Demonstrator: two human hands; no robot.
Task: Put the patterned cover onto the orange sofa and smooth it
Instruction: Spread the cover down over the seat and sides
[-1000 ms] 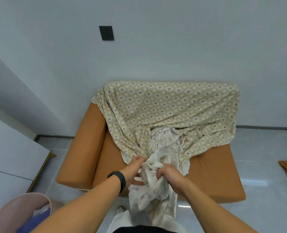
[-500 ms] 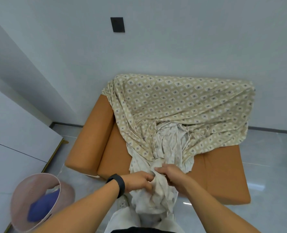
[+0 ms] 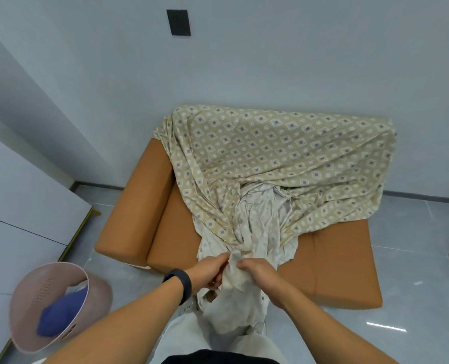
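A beige patterned cover (image 3: 283,153) with grey diamonds drapes the orange sofa (image 3: 136,206) backrest, its pale underside bunched over the seat front. The left hand (image 3: 208,270) and right hand (image 3: 258,271) both grip that bunch.

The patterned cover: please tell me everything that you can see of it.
The patterned cover looks like thin beige fabric printed with small diamonds; its underside is pale. It drapes over the backrest of the orange sofa, leaving the armrest and the seat's front bare. Its middle is bunched into wrinkles that run to the front edge, where the left hand and right hand grip it.
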